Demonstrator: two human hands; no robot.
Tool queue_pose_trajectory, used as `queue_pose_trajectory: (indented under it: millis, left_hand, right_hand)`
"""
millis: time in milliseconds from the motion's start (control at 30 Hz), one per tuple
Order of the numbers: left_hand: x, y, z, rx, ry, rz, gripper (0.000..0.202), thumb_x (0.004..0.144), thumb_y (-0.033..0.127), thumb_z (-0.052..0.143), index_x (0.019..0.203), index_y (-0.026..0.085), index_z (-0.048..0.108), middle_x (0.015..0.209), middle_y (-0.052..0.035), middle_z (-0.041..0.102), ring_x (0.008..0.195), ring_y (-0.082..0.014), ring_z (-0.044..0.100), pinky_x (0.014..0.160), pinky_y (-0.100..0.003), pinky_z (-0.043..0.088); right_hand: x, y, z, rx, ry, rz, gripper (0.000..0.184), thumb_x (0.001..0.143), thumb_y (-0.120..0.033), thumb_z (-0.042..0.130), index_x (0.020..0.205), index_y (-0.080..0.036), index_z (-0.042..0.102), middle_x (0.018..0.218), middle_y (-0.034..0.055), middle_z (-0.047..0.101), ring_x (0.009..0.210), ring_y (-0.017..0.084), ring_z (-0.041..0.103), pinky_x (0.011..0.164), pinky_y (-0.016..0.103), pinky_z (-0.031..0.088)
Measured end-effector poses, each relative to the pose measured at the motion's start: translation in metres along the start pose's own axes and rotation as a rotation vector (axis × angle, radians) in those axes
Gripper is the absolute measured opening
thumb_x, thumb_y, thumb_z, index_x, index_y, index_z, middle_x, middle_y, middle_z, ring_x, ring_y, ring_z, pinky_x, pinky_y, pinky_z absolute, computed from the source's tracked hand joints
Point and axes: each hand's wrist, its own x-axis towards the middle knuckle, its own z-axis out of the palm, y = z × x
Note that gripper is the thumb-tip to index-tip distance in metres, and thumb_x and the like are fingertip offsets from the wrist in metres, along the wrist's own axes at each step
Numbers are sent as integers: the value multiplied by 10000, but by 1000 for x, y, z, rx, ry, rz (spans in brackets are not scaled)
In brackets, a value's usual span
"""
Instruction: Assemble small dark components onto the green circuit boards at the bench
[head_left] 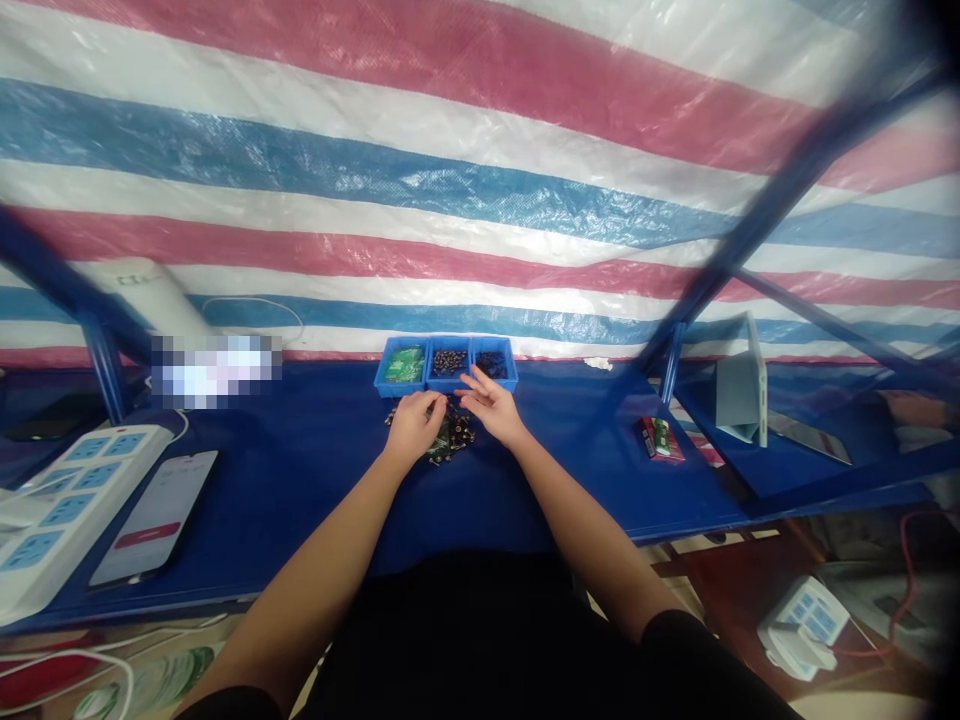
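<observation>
While the left hand (415,425) curls knuckles-up over a heap of small dark parts (452,438) at the centre of the frame, the right hand (491,405) hovers just beside it, fingers spread and apparently empty. Whether the left fingers pinch a piece cannot be told. Just above the heap stands a blue three-bin tray (447,386), its bins holding green and dark pieces. The work looks like sorting from heap to bins; lifting one piece would call for a fine fingertip pinch.
</observation>
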Motion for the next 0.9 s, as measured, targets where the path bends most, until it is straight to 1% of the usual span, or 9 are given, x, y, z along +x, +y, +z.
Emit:
queue_pose_trajectory:
  millis: [67,133,233,333,467,633,733,800,900]
  left_hand:
    - [0,-1,1,-4,-1,-12,284,956,355,413,827,214,623,772,-30,677,749,-192,602,771,-334,428]
    - [0,-2,1,-6,-1,-26,284,953,357,418,830,212,630,772,-31,680,759,-193,608,774,-331,429]
    - [0,-3,2,2,-4,-35,290,951,362,420,834,209,638,765,-32,681,757,-195,612,770,-327,428]
    - [0,-3,3,10,-7,-29,292,950,363,421,841,209,644,762,-33,683,753,-196,613,764,-326,426]
    - [0,-2,2,9,-9,-18,300,954,355,412,844,213,652,774,-34,690,763,-200,612,752,-324,426]
    - [0,-3,3,23,-31,2,275,948,351,435,859,216,657,776,-26,694,718,-188,602,740,-324,422]
    - [0,-6,6,0,-16,29,211,921,347,501,993,219,652,826,-21,702,743,-184,616,784,-332,422]
    - [0,-7,8,-21,-18,53,220,908,341,529,1058,226,642,846,-18,705,771,-185,628,806,-338,421]
    - [0,-9,9,-27,-34,87,204,909,342,533,1035,236,654,861,-22,709,798,-191,636,801,-342,417]
  right_hand:
    - [-1,0,-7,-204,38,-10,379,812,-358,631,1169,-231,660,1082,67,713,917,208,685,851,362,546]
    - [-1,-1,-15,-450,76,-47,214,824,-307,603,968,-218,734,931,49,737,834,193,676,836,342,534]
    - [-1,-4,-27,-632,71,-29,200,832,-271,580,951,-210,730,897,31,734,770,163,660,788,296,522]
    - [-1,-4,-31,-740,-27,12,195,809,-290,627,948,-198,729,855,34,726,738,156,645,749,276,507]
    - [-1,-2,-29,-847,-146,-54,158,791,-278,666,903,-196,741,825,49,704,773,166,628,746,275,487]
    - [-1,-2,-27,-832,-145,-76,111,808,-224,652,871,-186,734,836,58,695,768,162,621,748,284,485]
    - [-3,-5,-22,-676,-99,-78,150,833,-248,624,929,-184,720,899,57,713,774,158,642,755,286,501]
    - [-4,-6,-17,-552,-62,-76,193,850,-282,606,981,-188,712,948,54,726,799,159,660,762,283,512]
    - [-5,-5,-11,-448,-27,-81,230,849,-312,608,1015,-190,711,977,55,735,811,165,673,758,284,525]
